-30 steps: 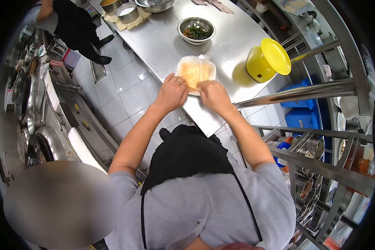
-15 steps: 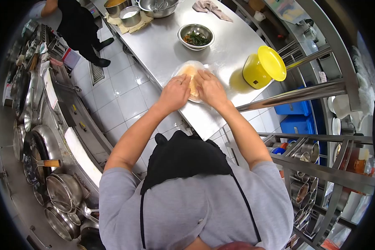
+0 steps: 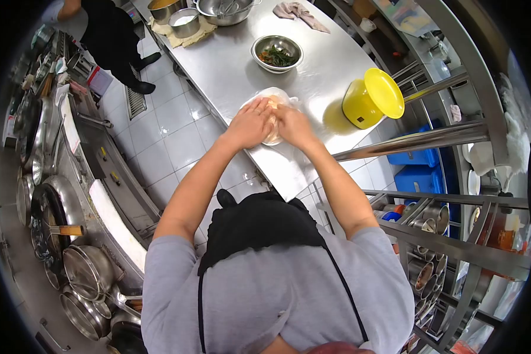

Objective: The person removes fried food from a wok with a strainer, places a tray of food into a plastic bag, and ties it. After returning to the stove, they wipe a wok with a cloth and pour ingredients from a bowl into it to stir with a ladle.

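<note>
A white tray [image 3: 271, 92] with pale yellow food under clear plastic film lies near the front edge of the steel table. My left hand [image 3: 251, 124] rests flat over its left side, fingers stretched out. At its right side is my right hand [image 3: 291, 125], with the fingers bent and pressed on the film; whether they pinch any of it cannot be made out. Both hands hide most of the food. Just beyond the tray stands a steel bowl [image 3: 278, 42] of chopped greens and orange bits.
On the steel table [image 3: 221, 71] stand a yellow container [image 3: 360, 106] with a round lid, several pots, a whisk bowl [image 3: 209, 8] and a cloth [image 3: 301, 14]. A steel rail [image 3: 419, 140] crosses at right. Another person [image 3: 109, 41] stands at upper left.
My hands have moved from the tray's near edge onto its middle. My left hand has flattened over it, and my right hand's fingers, spread half a second ago, are bent now.
</note>
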Action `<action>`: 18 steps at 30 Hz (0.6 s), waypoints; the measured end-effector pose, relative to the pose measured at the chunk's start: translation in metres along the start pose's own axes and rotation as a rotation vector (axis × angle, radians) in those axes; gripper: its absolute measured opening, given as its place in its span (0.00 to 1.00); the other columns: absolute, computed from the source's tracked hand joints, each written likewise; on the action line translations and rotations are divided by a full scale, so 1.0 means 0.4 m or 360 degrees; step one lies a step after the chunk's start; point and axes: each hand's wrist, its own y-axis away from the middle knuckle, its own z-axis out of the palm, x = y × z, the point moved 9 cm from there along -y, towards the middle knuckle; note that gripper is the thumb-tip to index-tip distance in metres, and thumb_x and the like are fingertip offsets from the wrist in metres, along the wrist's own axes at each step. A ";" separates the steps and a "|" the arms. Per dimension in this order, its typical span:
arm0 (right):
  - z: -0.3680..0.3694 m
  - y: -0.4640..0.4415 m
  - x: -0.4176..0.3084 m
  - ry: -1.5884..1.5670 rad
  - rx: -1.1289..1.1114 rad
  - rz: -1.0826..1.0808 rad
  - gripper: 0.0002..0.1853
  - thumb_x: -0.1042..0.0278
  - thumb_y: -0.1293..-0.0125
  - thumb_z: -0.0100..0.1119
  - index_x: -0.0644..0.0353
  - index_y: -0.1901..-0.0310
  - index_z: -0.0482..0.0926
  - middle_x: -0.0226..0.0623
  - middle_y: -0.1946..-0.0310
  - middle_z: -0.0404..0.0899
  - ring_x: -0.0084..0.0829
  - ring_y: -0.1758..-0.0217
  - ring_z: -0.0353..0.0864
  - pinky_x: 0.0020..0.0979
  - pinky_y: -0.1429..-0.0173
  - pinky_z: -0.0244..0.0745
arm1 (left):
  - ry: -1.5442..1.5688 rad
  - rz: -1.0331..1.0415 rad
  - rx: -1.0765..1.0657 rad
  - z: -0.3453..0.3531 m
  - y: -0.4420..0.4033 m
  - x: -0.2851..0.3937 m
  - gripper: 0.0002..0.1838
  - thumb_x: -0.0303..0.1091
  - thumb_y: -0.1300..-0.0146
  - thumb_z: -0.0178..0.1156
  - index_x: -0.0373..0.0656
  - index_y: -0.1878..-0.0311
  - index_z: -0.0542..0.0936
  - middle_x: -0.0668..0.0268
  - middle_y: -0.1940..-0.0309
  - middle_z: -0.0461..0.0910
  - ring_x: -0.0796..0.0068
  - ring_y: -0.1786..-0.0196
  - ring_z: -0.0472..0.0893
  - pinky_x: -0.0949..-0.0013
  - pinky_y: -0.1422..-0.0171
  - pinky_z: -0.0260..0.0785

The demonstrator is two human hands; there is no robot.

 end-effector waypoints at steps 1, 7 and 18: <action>-0.048 0.005 0.008 0.0001 0.0276 0.0021 0.22 0.72 0.39 0.52 0.65 0.43 0.76 0.53 0.39 0.73 0.52 0.35 0.71 0.42 0.37 0.71 | 0.0013 -0.0056 -0.0073 -0.009 -0.004 -0.005 0.37 0.52 0.28 0.43 0.34 0.25 0.57 0.49 0.23 0.51 0.50 0.20 0.49 0.55 0.18 0.40; -0.116 0.054 0.085 -0.0147 0.1210 0.0120 0.21 0.76 0.41 0.53 0.65 0.44 0.76 0.50 0.47 0.76 0.52 0.44 0.74 0.46 0.40 0.70 | -0.0097 0.0039 -0.0117 0.029 -0.013 0.013 0.39 0.55 0.29 0.47 0.37 0.24 0.55 0.49 0.21 0.46 0.52 0.19 0.45 0.54 0.19 0.40; 0.071 0.117 0.209 -0.1624 0.0753 0.0722 0.13 0.78 0.36 0.57 0.69 0.51 0.71 0.34 0.79 0.76 0.22 0.85 0.74 0.26 0.83 0.68 | -0.0027 -0.0355 0.0029 0.048 -0.073 0.013 0.39 0.52 0.27 0.43 0.35 0.23 0.50 0.51 0.20 0.42 0.54 0.18 0.42 0.51 0.18 0.34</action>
